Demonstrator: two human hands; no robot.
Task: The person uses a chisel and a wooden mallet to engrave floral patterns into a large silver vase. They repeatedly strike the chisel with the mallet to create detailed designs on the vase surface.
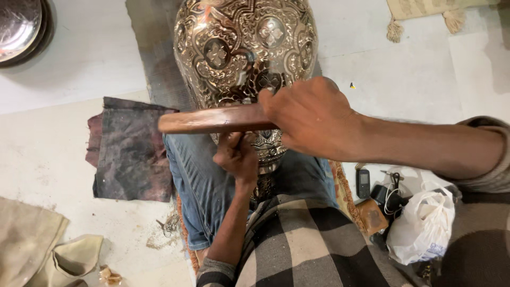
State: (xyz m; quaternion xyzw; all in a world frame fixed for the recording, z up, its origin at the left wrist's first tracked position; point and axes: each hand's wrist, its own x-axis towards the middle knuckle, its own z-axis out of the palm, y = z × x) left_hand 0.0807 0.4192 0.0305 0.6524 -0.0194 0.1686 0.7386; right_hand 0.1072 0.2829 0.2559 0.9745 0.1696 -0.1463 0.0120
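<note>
At the left of the frame a dark stained cloth (130, 151) is lying on the pale floor (48, 154), just beside the person's jeans leg. In the middle, the left hand (237, 157) is pinching something small against the lower part of the engraved metal vase (244, 48), which is reaching up to the top centre. The right hand (313, 119), coming from the right, is closing its grip around a wooden stick (212, 119) that is lying across the vase.
</note>
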